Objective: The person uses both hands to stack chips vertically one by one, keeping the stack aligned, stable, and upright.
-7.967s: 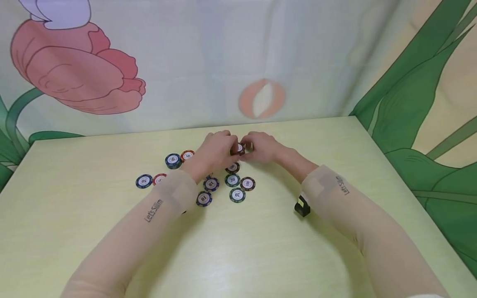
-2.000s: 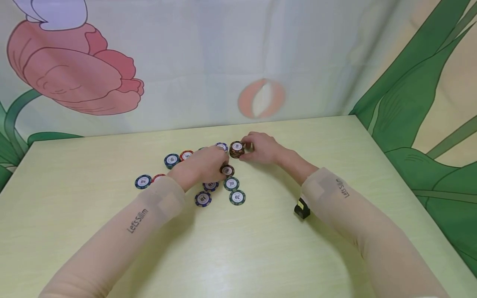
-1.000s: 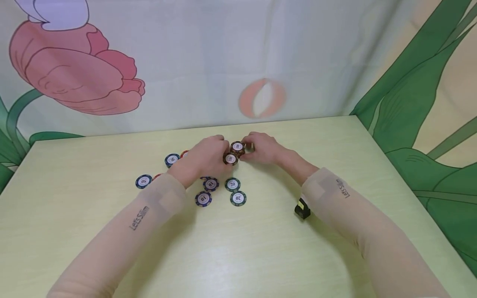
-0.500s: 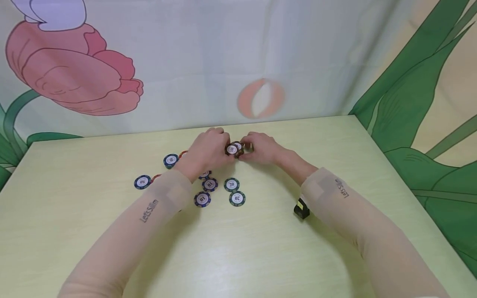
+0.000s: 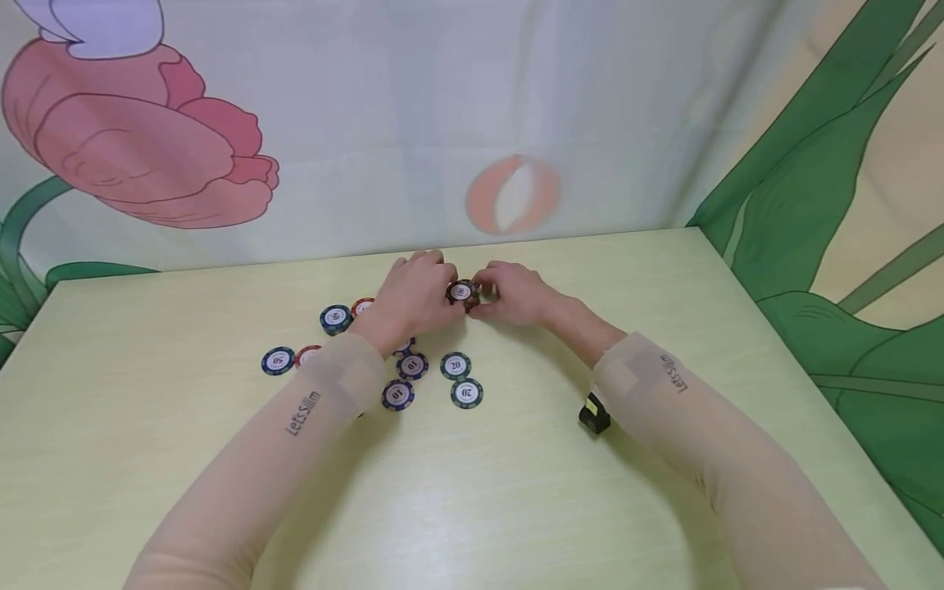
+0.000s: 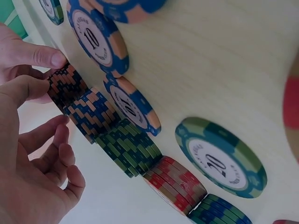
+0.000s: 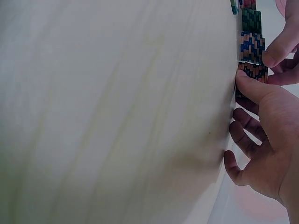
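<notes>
In the head view, a stack of black-and-orange chips (image 5: 463, 292) stands near the table's far edge between the hands. The left hand (image 5: 416, 293) pinches the top chip at the stack's left side. Opposite, the right hand (image 5: 518, 293) grips the stack's right side with thumb and fingers. The left wrist view shows the left hand (image 6: 28, 158) with its thumb at the upper end of the black stack (image 6: 67, 86) and its other fingers bent loosely below. In the right wrist view, the right hand (image 7: 273, 135) has its thumb on the stack (image 7: 252, 72).
Blue-and-orange (image 6: 93, 114), green (image 6: 128, 148), red (image 6: 175, 184) and blue-green (image 6: 219, 210) stacks form a row beside the black one. Nearer lie loose chips marked 20 (image 5: 466, 392), 10 (image 5: 398, 395) and 50 (image 5: 278, 360). A small black object (image 5: 594, 415) lies by the right sleeve.
The left hand has carried a black chip marked 100 from the loose ones up to the black stack, where it now lies on top. The right hand has stayed at the stack.
</notes>
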A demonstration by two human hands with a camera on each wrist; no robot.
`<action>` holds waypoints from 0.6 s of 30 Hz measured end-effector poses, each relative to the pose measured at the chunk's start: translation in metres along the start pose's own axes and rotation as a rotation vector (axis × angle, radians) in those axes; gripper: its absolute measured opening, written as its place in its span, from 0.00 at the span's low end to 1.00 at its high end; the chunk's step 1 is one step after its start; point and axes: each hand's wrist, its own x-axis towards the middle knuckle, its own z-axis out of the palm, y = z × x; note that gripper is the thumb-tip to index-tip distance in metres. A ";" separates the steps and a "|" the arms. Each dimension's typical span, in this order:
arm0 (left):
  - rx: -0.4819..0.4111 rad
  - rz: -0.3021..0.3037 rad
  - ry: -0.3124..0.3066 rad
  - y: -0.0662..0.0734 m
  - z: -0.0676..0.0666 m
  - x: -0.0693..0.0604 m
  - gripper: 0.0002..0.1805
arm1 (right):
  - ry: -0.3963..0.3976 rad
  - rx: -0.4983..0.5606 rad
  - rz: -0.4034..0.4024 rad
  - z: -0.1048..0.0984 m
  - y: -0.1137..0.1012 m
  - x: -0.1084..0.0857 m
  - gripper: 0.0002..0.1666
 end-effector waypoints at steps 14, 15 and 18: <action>-0.068 -0.037 -0.039 -0.004 -0.006 -0.001 0.20 | -0.013 0.002 0.007 0.002 0.002 0.001 0.24; -0.069 -0.037 -0.039 -0.004 -0.005 -0.001 0.20 | -0.014 0.002 0.007 0.002 0.002 0.000 0.24; -0.068 -0.037 -0.040 -0.003 -0.004 -0.001 0.20 | -0.015 0.001 0.007 0.002 0.002 0.000 0.24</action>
